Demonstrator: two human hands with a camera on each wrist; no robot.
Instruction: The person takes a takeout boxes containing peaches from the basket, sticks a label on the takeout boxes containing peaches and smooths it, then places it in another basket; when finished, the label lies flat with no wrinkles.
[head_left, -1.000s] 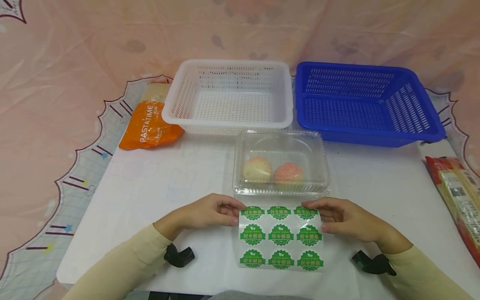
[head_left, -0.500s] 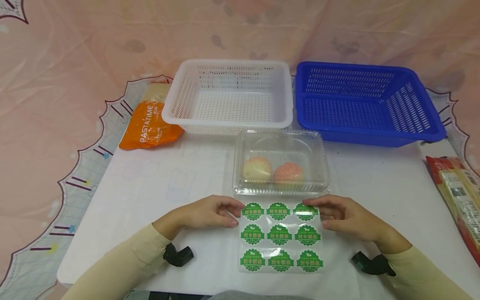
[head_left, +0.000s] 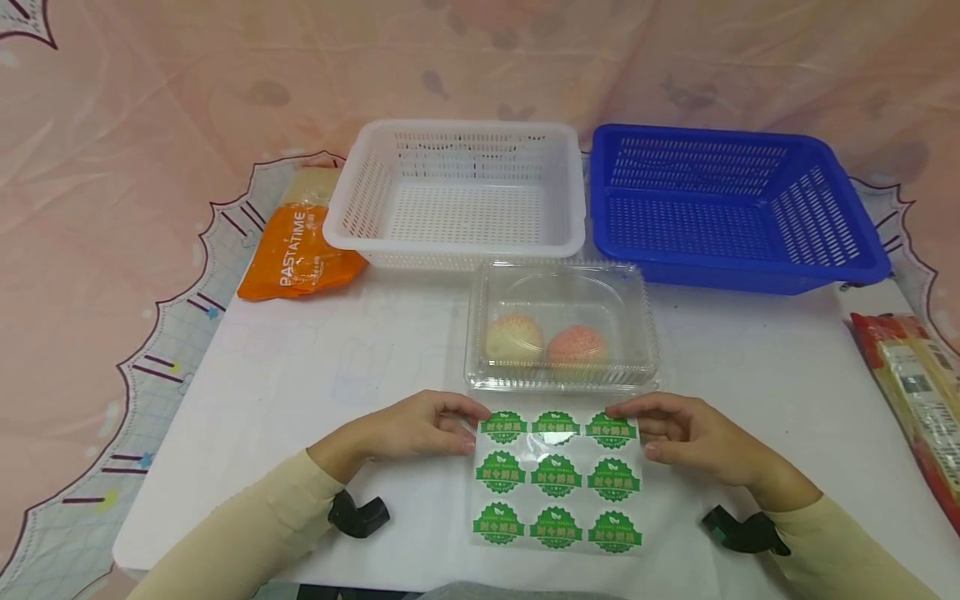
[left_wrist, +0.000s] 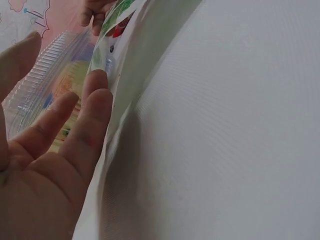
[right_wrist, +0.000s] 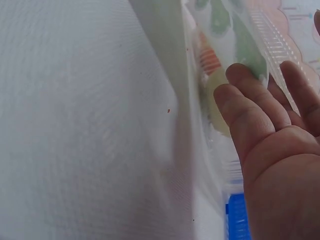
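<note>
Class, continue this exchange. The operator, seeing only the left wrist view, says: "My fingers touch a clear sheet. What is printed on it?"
Observer: The sticker sheet carries nine green labels, in three rows of three.
Operator: Where do the hands grip it?
Observer: The left hand pinches the top left corner, the right hand the top right.
Operator: What lies beyond it?
Observer: A closed clear box with two round fruits; behind it, a white basket and a blue basket.
</note>
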